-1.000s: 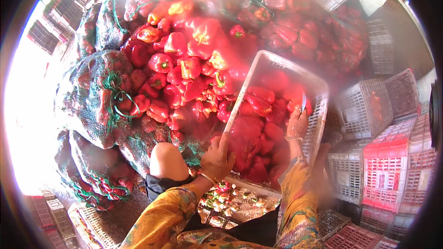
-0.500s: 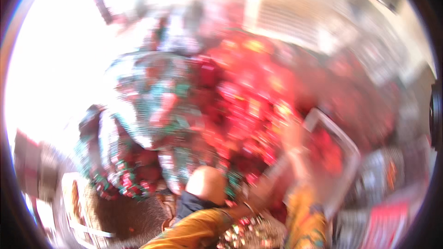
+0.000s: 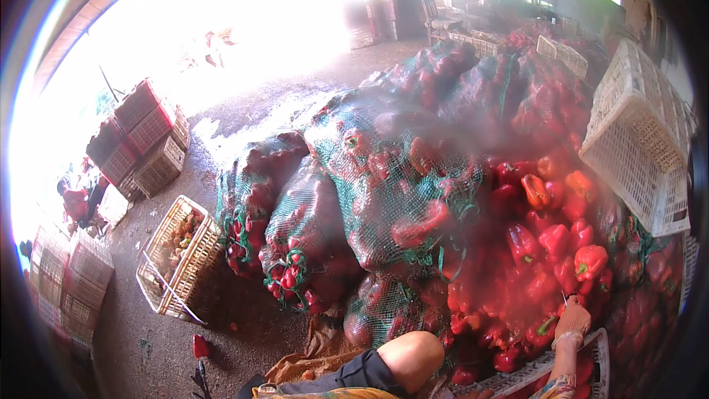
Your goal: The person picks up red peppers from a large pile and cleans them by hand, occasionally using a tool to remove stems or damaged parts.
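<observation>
My right hand reaches over the near right edge of a large heap of red bell peppers. Its fingers are closed, and a thin, pale, blade-like thing sticks up from them. Right beside that hand lies a red pepper with a green stem. Below the wrist stands a pale plastic crate with red peppers inside. My left sleeve, yellow, runs along the lower edge; the left hand is mostly cut off there, and its fingers cannot be made out.
Green mesh sacks full of red peppers stand left of and behind the heap. A tipped pale crate rests at the right. On the left are a crate of scraps, stacked crates and a loose red pepper piece on the floor.
My view has swung left and steadied, so the heap and crate now sit farther right. The right hand has stayed at the heap's edge; the left hand has dropped toward the lower edge.
</observation>
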Demonstrator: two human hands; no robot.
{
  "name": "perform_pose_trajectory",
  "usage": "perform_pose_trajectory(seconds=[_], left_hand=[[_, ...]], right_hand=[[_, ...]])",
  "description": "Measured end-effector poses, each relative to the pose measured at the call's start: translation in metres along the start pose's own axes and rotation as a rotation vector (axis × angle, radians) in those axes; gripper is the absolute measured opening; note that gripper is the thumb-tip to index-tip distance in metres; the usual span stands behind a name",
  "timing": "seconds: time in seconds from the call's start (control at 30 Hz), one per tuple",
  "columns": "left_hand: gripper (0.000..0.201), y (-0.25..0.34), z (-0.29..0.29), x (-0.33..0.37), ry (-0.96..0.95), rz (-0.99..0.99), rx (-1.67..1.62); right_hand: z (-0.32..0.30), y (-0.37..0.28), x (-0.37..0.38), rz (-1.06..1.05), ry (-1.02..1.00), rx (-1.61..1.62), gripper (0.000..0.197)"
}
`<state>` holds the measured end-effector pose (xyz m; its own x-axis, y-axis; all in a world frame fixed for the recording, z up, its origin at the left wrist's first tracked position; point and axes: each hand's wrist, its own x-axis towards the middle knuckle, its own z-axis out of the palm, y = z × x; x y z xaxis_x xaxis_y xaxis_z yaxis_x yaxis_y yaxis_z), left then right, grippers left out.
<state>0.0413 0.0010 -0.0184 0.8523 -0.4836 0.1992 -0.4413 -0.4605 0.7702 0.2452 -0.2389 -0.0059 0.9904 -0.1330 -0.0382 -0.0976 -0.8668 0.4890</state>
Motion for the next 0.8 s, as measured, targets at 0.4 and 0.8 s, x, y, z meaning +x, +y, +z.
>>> perform_pose_trajectory(seconds=[0.4, 0.8], left_hand=[[0.072, 0.016, 0.008, -0.003, -0.029, 0.063, -0.057], [0.069, -0.048, 0.010, 0.018, -0.164, -0.333, -0.719]], right_hand=[[0.027, 0.030, -0.061, 0.051, 0.208, 0.348, 0.012], [-0.165, 0.087, -0.267, -0.021, 0.099, 1.643, 0.021]])
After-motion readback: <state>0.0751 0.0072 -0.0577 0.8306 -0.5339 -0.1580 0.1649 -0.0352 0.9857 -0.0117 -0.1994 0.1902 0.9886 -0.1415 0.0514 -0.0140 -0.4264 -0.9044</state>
